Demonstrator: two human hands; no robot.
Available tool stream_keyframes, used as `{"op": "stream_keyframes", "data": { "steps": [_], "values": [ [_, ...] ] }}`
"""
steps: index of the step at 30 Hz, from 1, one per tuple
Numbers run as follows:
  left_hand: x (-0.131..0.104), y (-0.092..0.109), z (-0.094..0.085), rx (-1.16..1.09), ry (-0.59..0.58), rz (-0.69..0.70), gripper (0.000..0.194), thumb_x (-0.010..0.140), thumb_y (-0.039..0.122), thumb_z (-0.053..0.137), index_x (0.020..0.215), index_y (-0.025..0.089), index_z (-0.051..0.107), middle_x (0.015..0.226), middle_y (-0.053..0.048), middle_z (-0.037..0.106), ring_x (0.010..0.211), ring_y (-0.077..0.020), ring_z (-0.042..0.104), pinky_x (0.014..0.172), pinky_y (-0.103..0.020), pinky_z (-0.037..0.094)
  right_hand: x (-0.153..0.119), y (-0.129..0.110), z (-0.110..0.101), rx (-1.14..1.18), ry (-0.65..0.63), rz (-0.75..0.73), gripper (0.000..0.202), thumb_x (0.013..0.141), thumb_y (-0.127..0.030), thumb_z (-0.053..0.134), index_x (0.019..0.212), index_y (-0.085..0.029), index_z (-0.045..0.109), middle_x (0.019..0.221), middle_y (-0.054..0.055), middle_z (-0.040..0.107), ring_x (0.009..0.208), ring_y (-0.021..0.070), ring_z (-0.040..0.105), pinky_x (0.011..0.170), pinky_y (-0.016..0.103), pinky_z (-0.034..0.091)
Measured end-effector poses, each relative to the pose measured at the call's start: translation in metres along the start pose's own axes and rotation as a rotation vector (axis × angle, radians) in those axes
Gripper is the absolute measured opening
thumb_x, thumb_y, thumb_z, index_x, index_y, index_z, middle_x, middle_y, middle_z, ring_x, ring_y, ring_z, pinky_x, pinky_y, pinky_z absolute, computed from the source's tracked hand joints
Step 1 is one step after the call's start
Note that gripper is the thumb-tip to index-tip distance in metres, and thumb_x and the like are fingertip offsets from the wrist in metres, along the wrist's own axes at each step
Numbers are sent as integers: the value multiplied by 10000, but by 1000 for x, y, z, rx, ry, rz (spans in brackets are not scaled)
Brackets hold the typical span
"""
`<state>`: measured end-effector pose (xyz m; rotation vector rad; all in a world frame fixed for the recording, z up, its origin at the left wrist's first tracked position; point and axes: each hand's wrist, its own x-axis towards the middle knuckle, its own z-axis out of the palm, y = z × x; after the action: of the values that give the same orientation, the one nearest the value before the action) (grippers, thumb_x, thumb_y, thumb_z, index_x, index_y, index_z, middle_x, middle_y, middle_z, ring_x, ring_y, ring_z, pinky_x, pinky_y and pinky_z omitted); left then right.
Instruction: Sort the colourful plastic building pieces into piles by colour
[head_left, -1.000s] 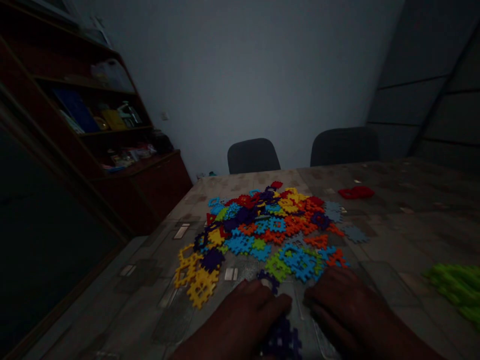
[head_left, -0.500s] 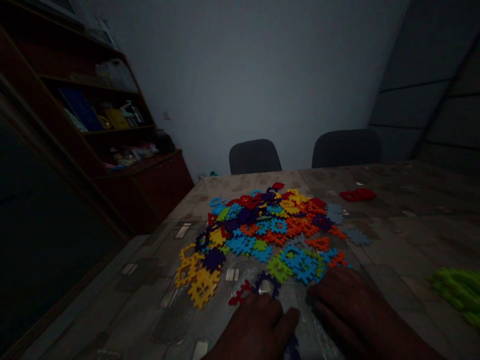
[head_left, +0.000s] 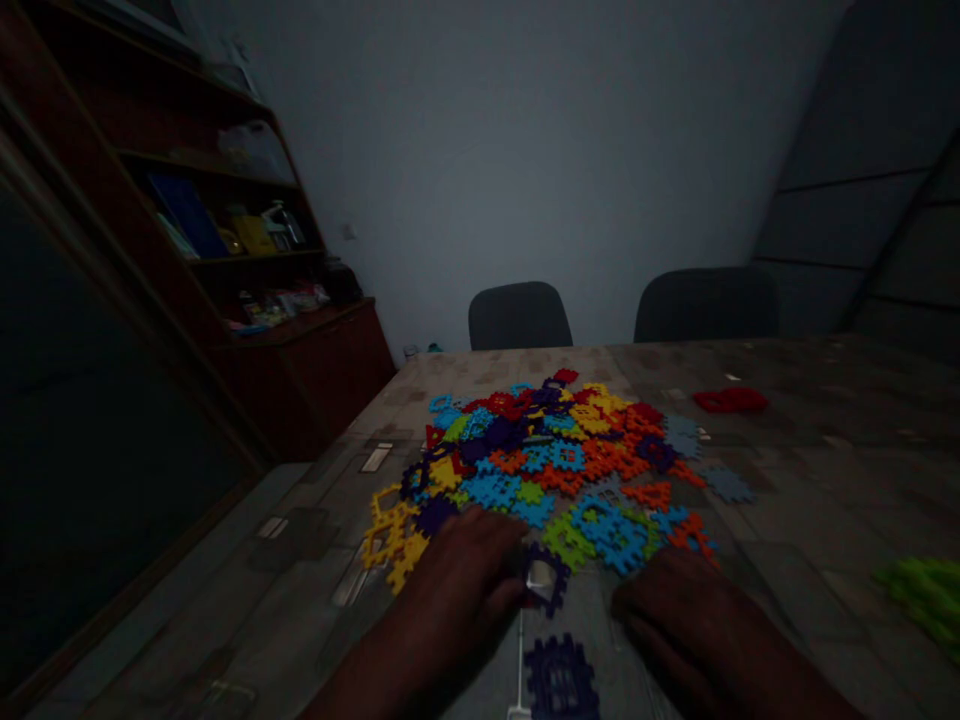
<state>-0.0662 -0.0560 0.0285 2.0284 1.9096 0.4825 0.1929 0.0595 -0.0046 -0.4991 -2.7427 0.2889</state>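
Interlocking plastic building tiles with notched edges lie heaped on the table. My left hand [head_left: 469,565] reaches over the near left edge of the pile, fingers stretched forward and thumb apart, by a yellow tile [head_left: 384,535] and a dark purple tile [head_left: 437,514]. Just right of its thumb lies a purple frame tile [head_left: 558,592] with a large opening. Nearer to me, a purple window tile [head_left: 538,675] lies between my forearms. My right hand [head_left: 679,610] rests on the table with curled fingers; whatever is under them is hidden. Blue tiles [head_left: 611,535] and orange ones lie just beyond it.
A patterned cloth covers the table [head_left: 810,470]. Green tiles [head_left: 926,600] are stacked at the right edge, and a red piece [head_left: 729,400] lies at the far right. Two chairs [head_left: 520,315] stand behind the table. A wooden shelf unit [head_left: 307,370] is at the left.
My left hand has moved forward and left from the purple window tile, which now shows in full. It now covers the small red tile and part of the yellow ones. My right hand has barely moved.
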Motion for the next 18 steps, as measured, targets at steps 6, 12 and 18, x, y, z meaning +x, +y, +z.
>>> {"op": "stream_keyframes", "data": {
  "steps": [6,12,18],
  "values": [
    [11,-3,29,-14,-31,38,551,869,209,815,1388,232,630,1419,-80,673,1298,-306,589,1110,-459,436,-2,2,5,12,12,5,241,982,-128,498,866,-226,685,852,59,728,779,224,697,683,336,508],
    [13,-6,32,-67,20,-13,735,835,148,748,1529,258,531,1479,-102,644,1338,-323,581,1143,-500,435,-7,2,6,63,64,26,246,989,-128,496,879,-243,684,872,43,745,783,211,718,705,333,554],
    [4,13,33,-329,82,-77,817,826,278,799,1584,275,493,1532,-127,609,1377,-352,564,1163,-531,437,-16,5,12,72,255,-17,378,1003,-260,611,1377,-251,664,1226,111,806,1030,254,793,856,337,648]
  ]
}}
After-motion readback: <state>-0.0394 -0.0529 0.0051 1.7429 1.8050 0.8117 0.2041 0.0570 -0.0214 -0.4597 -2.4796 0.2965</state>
